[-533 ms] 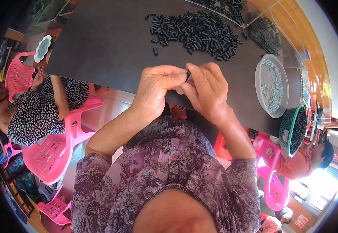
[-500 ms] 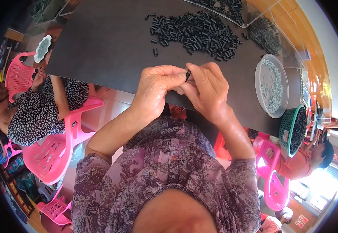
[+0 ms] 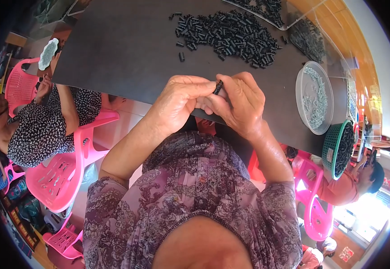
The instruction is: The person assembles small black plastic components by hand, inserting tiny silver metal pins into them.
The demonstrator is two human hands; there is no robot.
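Observation:
Close to the table's near edge, a small black cylindrical plastic piece [image 3: 218, 87] is held tilted between my two hands. My left hand [image 3: 179, 101] pinches near the piece with thumb and fingertips pressed together. My right hand [image 3: 245, 101] grips it between thumb and bent forefinger, the other fingers curled below. Fingers cover parts of the piece, and I cannot make out whether a smaller part is with it. Beyond my hands lies a wide heap of similar black pieces [image 3: 230, 38], with one loose black piece [image 3: 181, 57] nearer to me.
To the right, a round clear tray [image 3: 300, 92] carries small silvery screw-like parts. A green basket [image 3: 329, 150] of black pieces stands beside it at the table's edge. Clear bins [image 3: 305, 42] fill the far right. Pink chairs [image 3: 53, 184] and seated people flank me.
More of the black piece shows between my fingers, and my left thumb has drawn back slightly. Both hands stay in nearly the same place.

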